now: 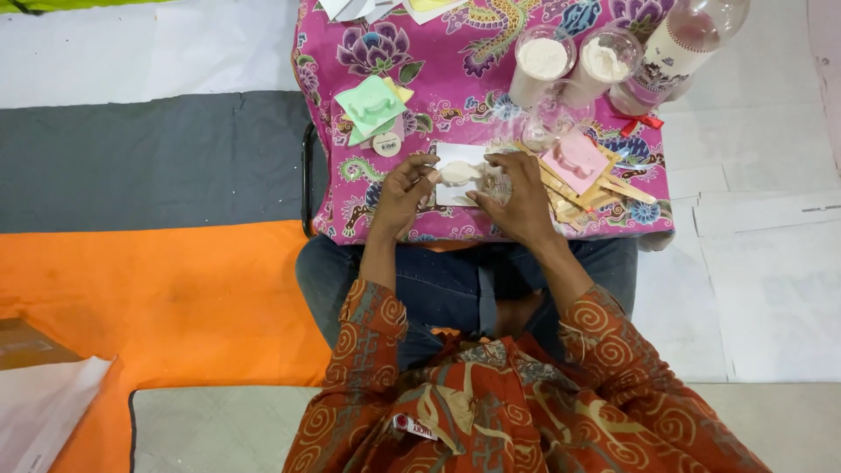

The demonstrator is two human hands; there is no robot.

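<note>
A small lump of pale dough (pixel 457 172) lies on a white rectangular sheet (pixel 455 156) on the pink flowered tablecloth (pixel 455 61). My left hand (pixel 403 194) rests at the sheet's left edge, fingertips touching the dough. My right hand (pixel 519 197) curls over the sheet's right side, its fingers pressing at the dough. Both hands pinch the lump between them. A pink mould (pixel 574 160) lies just right of my right hand, on top of several wooden sticks (pixel 604 186).
A green mould (pixel 371 106) on coloured squares sits left of the sheet, with a small round lid (pixel 386 144) below it. Two clear cups of white powder (pixel 542 60) (pixel 606 61) and a clear bottle (pixel 679 48) stand at the back right. Orange and grey mats (pixel 149 289) cover the floor.
</note>
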